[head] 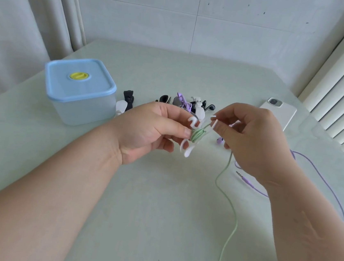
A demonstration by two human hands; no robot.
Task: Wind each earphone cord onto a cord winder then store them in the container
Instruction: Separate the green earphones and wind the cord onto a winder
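Above the table [159, 193], center, your L hand [145, 127] pinches the white cord winder [188, 150], w/ green cord [197, 134] looped round its waist. Your R hand [249, 139] pinches that cord just beside the winder; the rest trails toward the near edge. Container [81, 92], blue lid on, sits far left. Spare winders [189, 104] lie behind your hands. Purple earphone cord [248, 180] lies at right, near a white phone [280, 114].

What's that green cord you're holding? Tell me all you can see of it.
The green cord is thin, smooth and pale green, rubbery-looking. A few turns are wound round the waist of a white winder that the left hand grips. The right hand pinches the next stretch beside it. The rest trails loose, curving over the table and out of the bottom of the picture.
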